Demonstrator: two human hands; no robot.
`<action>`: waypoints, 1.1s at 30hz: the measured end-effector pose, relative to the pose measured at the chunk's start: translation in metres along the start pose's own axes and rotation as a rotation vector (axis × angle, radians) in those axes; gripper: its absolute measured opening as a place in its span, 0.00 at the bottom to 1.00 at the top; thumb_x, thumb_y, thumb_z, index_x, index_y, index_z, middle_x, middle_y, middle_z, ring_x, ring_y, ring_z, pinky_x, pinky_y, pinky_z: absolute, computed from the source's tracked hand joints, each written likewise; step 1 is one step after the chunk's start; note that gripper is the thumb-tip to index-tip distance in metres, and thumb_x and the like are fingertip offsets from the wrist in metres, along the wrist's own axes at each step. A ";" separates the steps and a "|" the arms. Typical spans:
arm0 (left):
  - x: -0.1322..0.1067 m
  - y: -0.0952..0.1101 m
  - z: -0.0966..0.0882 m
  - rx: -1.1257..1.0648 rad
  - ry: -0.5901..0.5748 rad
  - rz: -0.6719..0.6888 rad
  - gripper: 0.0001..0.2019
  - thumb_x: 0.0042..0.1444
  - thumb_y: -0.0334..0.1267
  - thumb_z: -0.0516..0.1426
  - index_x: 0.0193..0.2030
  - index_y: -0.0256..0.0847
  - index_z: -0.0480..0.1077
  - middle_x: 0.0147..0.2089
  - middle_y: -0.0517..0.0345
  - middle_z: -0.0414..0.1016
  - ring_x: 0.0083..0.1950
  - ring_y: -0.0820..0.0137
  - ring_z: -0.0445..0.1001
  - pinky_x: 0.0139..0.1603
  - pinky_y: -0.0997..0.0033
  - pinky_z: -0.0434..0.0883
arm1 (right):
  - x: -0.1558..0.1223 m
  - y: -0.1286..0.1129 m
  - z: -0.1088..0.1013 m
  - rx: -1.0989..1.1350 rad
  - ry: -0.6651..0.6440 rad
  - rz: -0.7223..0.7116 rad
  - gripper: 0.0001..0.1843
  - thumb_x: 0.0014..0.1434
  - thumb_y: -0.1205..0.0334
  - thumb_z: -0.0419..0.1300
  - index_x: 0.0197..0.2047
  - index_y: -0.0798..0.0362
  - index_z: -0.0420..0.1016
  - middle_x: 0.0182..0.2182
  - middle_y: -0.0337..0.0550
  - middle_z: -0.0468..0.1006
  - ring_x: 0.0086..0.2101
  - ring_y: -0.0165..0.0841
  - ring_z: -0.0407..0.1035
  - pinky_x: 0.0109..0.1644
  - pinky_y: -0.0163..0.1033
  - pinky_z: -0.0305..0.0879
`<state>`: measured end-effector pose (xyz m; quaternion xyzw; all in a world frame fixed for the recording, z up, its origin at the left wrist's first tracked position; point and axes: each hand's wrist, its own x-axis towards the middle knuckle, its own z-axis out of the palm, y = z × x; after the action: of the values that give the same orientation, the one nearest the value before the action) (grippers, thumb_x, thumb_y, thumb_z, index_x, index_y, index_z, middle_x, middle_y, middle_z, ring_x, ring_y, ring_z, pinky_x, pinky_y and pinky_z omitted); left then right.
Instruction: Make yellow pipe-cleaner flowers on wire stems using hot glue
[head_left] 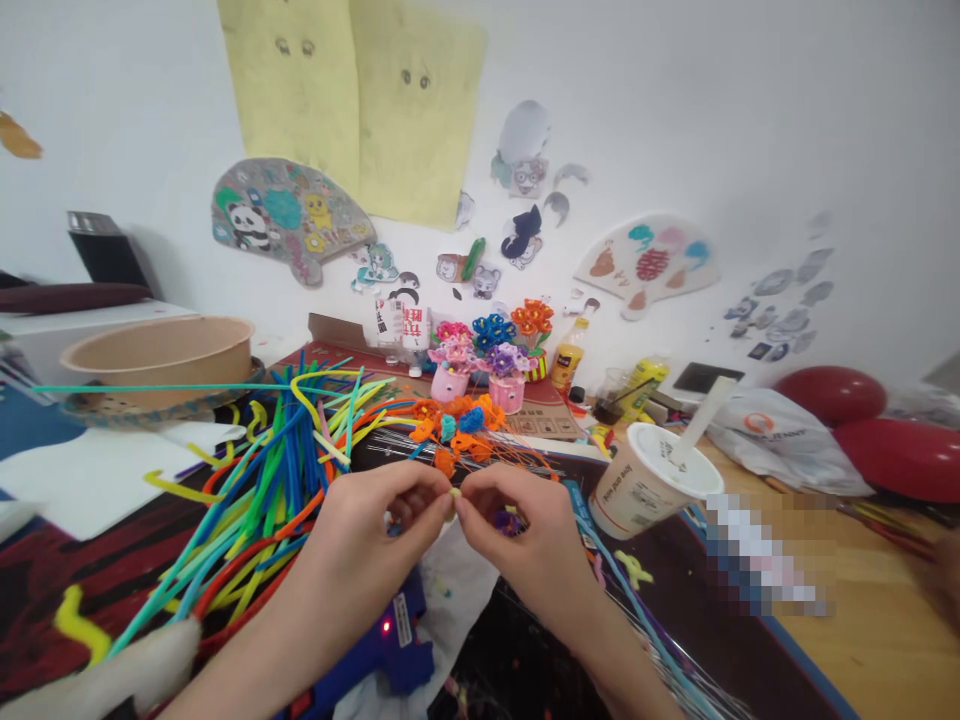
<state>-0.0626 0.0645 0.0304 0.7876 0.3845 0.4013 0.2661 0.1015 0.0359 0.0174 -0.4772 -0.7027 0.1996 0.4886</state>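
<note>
My left hand (390,515) and my right hand (517,510) meet fingertip to fingertip at the middle of the view. Both pinch a small pale yellow piece of pipe cleaner (454,494), mostly hidden by the fingers. Beneath my left wrist lies a blue glue gun (409,645) with a lit red light, on a white sheet (465,575). A large bunch of coloured pipe cleaners (292,450) spreads beside my left forearm. Just beyond my fingers sit orange and blue pipe-cleaner flowers (471,420) with thin wires. A bent yellow pipe-cleaner piece (634,568) rests right of my right hand.
Finished flower pots (507,393) and a juice bottle (568,355) stand near the wall. A paper cup with a straw (637,480) is at right, before a white plastic bag (780,440) and red balloons (832,395). A beige basin (157,360) is at left.
</note>
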 end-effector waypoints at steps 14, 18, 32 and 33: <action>-0.006 -0.001 0.008 0.205 0.060 0.101 0.08 0.54 0.32 0.54 0.28 0.40 0.73 0.23 0.65 0.75 0.22 0.77 0.71 0.25 0.81 0.66 | -0.002 0.003 0.004 -0.175 0.062 -0.188 0.07 0.55 0.72 0.57 0.26 0.55 0.69 0.21 0.35 0.67 0.22 0.26 0.62 0.28 0.31 0.57; -0.006 -0.001 0.009 0.207 0.050 0.105 0.07 0.53 0.32 0.54 0.28 0.40 0.73 0.23 0.66 0.75 0.23 0.77 0.73 0.26 0.81 0.67 | -0.003 0.002 0.004 -0.186 0.057 -0.205 0.08 0.54 0.72 0.57 0.25 0.54 0.68 0.21 0.35 0.66 0.22 0.26 0.61 0.27 0.32 0.55; -0.001 0.000 0.003 0.031 -0.034 0.049 0.07 0.55 0.33 0.55 0.29 0.40 0.74 0.23 0.66 0.76 0.23 0.78 0.71 0.27 0.83 0.67 | 0.001 0.002 -0.004 0.070 -0.029 -0.013 0.06 0.51 0.73 0.59 0.25 0.54 0.70 0.21 0.33 0.68 0.24 0.26 0.61 0.28 0.31 0.57; -0.001 -0.001 0.002 -0.004 -0.048 0.028 0.07 0.56 0.35 0.55 0.29 0.41 0.74 0.24 0.66 0.76 0.24 0.78 0.71 0.26 0.83 0.67 | 0.001 0.003 -0.004 0.098 -0.036 -0.001 0.06 0.51 0.73 0.59 0.25 0.54 0.70 0.21 0.34 0.68 0.24 0.26 0.62 0.28 0.32 0.58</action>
<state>-0.0617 0.0642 0.0283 0.8018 0.3662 0.3865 0.2714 0.1062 0.0375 0.0171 -0.4487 -0.7010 0.2420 0.4987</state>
